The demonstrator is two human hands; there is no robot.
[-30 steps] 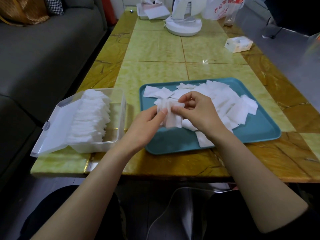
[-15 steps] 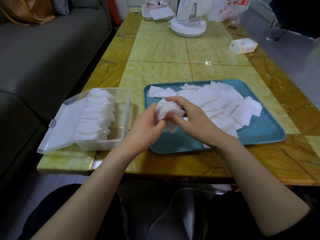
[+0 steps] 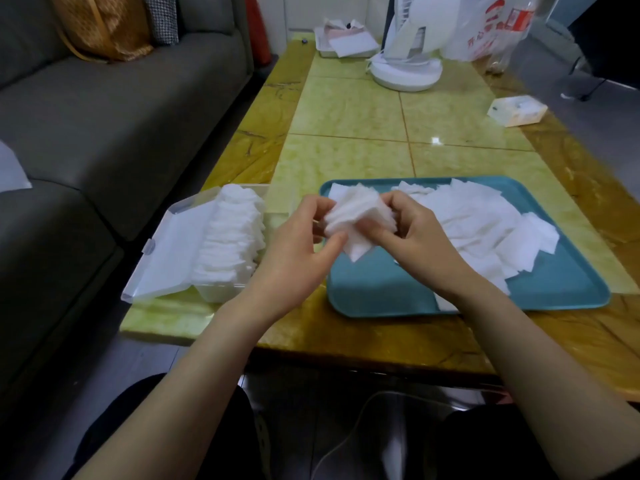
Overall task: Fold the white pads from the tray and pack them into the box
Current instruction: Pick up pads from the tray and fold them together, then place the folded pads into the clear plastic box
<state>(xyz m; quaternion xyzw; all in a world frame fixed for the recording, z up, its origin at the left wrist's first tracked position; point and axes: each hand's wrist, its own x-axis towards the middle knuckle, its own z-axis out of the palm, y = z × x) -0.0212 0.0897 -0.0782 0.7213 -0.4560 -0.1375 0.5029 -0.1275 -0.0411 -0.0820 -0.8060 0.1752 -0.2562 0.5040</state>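
A clear plastic box (image 3: 221, 294), lid lying open, is holding a packed row of folded pads (image 3: 228, 244). Beside it on the glossy marbled tabletop (image 3: 346, 161), a teal tray (image 3: 381, 299) is carrying loose square pads (image 3: 485, 230). The left hand (image 3: 294, 258) and right hand (image 3: 422, 244) are pinching one soft, creased pad (image 3: 356, 220) with curled fingers above the tray's left end.

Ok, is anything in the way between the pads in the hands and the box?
Nothing visible. The left hand and right hand hold the pads over the tray's left end; the box sits just left, lid open outward, with only bare table between.
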